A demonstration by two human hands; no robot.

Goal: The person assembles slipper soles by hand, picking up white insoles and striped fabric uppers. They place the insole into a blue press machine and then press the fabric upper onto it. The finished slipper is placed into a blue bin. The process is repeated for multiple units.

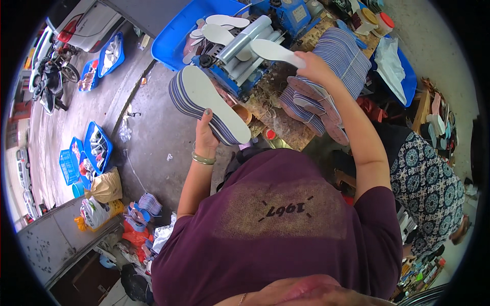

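Observation:
My left hand grips a thick stack of shoe insoles, white on top with blue-and-white striped layers below. The thumb presses on the top one near the narrow end. At the end of my outstretched right arm, my right hand is closed on one end of a single white insole. The far end of that insole reaches to the metal rollers of a blue roller machine. Whether it touches them I cannot tell. Beneath my right forearm lie tied bundles of striped insoles.
Past the rollers, a blue tub holds loose white insoles. A large striped insole stack lies on the worn bench. Jars with yellow and red lids stand at the back right. Someone in patterned clothing is close on my right.

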